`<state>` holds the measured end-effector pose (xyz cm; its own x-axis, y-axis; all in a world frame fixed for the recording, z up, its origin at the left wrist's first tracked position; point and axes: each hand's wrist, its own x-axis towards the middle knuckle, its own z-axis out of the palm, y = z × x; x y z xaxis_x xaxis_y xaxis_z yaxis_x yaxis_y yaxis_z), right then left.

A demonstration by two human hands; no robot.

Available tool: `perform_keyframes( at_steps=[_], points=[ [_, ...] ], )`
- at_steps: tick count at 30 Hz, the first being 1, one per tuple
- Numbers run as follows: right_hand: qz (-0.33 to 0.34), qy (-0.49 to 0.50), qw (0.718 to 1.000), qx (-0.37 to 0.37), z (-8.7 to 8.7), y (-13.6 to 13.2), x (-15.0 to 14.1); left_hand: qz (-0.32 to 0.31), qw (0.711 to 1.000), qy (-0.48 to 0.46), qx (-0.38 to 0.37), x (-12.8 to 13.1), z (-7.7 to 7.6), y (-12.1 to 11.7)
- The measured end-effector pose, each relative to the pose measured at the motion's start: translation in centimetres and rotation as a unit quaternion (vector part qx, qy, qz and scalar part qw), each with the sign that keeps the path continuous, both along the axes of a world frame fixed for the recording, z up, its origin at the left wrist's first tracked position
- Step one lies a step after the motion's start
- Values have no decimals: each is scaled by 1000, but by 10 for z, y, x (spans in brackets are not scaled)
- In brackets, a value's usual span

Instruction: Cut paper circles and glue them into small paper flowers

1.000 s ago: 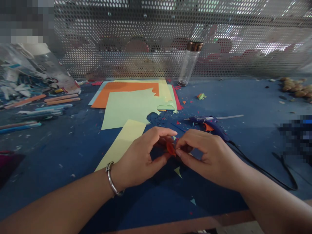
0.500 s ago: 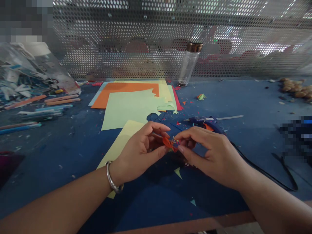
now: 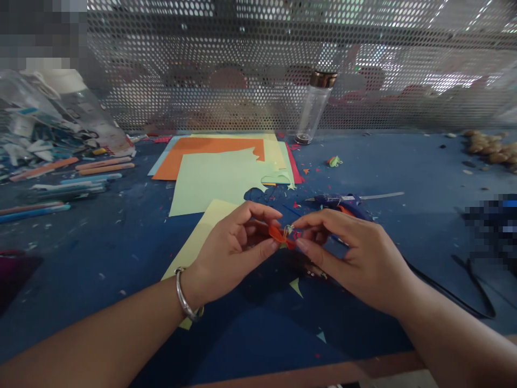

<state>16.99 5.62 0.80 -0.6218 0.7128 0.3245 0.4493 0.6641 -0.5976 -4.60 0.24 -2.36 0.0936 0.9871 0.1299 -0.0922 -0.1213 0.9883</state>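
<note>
Between my hands is a small orange paper piece (image 3: 277, 233), shaped like a bow, with thin pale loops at its middle. My left hand (image 3: 242, 242) pinches its left end between thumb and fingers. At the right end, the thumb and forefinger of my right hand (image 3: 343, 242) close on it; the exact contact is partly hidden. A blue hot glue gun (image 3: 337, 200) with a clear glue stick in its back lies just beyond my right hand. Under my left wrist runs a pale yellow paper strip (image 3: 197, 237).
Coloured paper sheets (image 3: 214, 178) lie stacked ahead, beside a clear bottle (image 3: 313, 110) at the perforated metal panel (image 3: 242, 54). Pens (image 3: 105, 164) and another bottle (image 3: 91, 118) are at left. A black cable (image 3: 452, 299) curves at right. Paper scraps (image 3: 297, 287) dot the blue tabletop.
My right hand has shifted slightly to the right, and the orange paper piece looks a little more spread. My left hand stays nearly still.
</note>
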Motion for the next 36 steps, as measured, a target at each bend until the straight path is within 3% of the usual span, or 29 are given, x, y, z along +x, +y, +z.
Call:
perform_keyframes(
  at_steps=[14, 18, 23, 26, 31, 36],
  points=[
    [33, -2, 997, 73, -3, 3, -2, 4, 999, -26, -25, 0, 0, 4],
    [16, -4, 997, 70, -4, 6, 0, 52, 999, 6, -14, -4, -1, 4],
    [-51, -31, 997, 43, 5, 20, 8, 106, 993, 55, 12, -9, -4, 3],
    [-110, -54, 991, 43, 13, 46, 16, 106, 991, 78, 15, -8, -5, 3],
    [-195, -111, 970, 89, 12, 124, 26, 96, 990, 102, 21, -8, -6, 2],
    [-201, -133, 962, 124, 3, 186, 23, 106, 987, 117, 35, -10, -7, 3]
  ],
)
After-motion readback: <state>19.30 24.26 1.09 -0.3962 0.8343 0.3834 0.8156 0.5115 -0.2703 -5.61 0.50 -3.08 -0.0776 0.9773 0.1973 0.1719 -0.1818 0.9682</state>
